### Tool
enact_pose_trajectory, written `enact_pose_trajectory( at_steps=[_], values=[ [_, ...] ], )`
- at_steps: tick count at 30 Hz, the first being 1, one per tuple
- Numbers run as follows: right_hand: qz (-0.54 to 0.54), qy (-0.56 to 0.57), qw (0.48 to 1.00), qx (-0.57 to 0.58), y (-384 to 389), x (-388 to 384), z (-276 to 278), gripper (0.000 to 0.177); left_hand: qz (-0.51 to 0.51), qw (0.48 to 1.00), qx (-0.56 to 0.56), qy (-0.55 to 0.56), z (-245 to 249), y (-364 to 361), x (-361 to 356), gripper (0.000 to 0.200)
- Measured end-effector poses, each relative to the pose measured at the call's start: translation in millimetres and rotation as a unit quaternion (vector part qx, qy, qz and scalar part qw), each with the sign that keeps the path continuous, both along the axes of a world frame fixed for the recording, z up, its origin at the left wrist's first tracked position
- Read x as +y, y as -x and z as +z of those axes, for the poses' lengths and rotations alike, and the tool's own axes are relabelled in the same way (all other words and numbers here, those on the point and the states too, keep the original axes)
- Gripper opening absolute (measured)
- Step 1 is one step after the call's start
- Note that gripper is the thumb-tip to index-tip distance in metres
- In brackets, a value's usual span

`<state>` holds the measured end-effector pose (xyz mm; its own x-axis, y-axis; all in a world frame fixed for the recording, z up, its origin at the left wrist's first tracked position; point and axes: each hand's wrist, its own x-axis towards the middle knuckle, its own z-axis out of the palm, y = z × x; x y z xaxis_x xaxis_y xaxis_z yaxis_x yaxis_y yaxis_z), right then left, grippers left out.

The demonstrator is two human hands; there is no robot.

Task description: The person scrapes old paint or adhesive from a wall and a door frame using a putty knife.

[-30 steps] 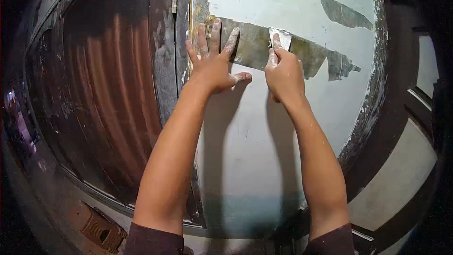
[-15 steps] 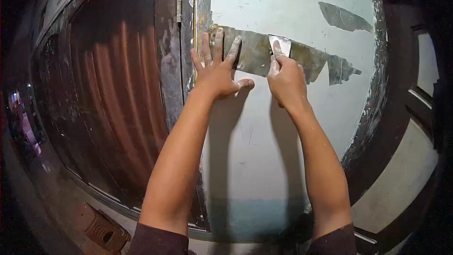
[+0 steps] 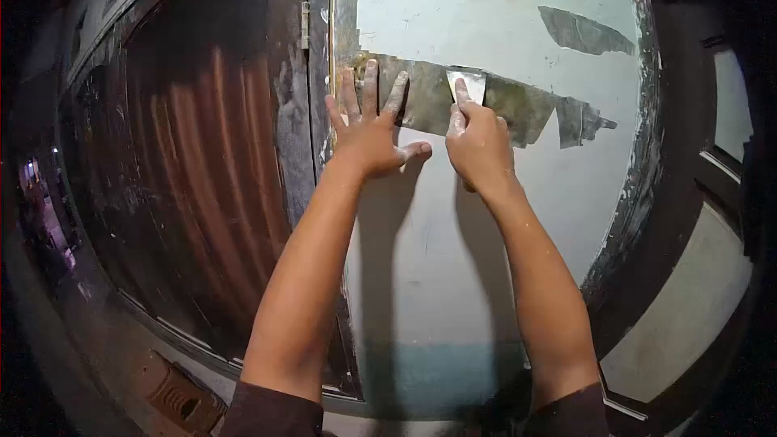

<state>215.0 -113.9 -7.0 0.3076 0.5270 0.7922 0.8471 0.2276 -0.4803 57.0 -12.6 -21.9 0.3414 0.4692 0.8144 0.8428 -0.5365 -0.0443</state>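
My right hand (image 3: 481, 139) grips a scraper (image 3: 469, 86), its index finger laid along the metal blade. The blade's wide edge points up and rests at the top border of a bare grey-brown strip (image 3: 429, 101) in the pale paint. White dust coats several fingertips. My left hand (image 3: 368, 133) is spread against the wall (image 3: 453, 275) to the left, fingers up over the strip and thumb stretched toward the scraper. The scraper's handle is hidden inside my right hand.
At left stands a dark wooden door or shutter (image 3: 202, 194) with a hinge (image 3: 305, 26) on its frame. Another bare patch (image 3: 584, 31) shows at upper right. A brown plastic stool or chair (image 3: 186, 396) is low on the left. Dark framed panels (image 3: 688, 307) lie right.
My right hand and the scraper have shifted slightly left along the strip, closer to my left hand. My left hand keeps its place on the wall. The view has tilted a little.
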Motion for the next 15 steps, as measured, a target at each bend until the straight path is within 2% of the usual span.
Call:
enact_pose_trajectory(
  at_steps=[4,5,10,15],
  values=[
    [-0.011,-0.043,0.999,-0.005,6,3,2,0.031,0.003,1.0,0.001,-0.003,-1,0,-1,0.132],
    [0.018,0.001,0.999,0.034,11,-8,6,0.03,-0.001,1.0,-0.003,-0.009,-2,0,-1,0.132],
    [0.003,-0.051,0.999,0.002,8,8,3,0.028,0.014,1.0,0.002,-0.005,-1,-1,-4,0.129],
    [0.012,-0.013,1.0,0.017,5,8,2,0.029,0.012,1.0,0.002,0.007,0,0,-4,0.13]
  ],
)
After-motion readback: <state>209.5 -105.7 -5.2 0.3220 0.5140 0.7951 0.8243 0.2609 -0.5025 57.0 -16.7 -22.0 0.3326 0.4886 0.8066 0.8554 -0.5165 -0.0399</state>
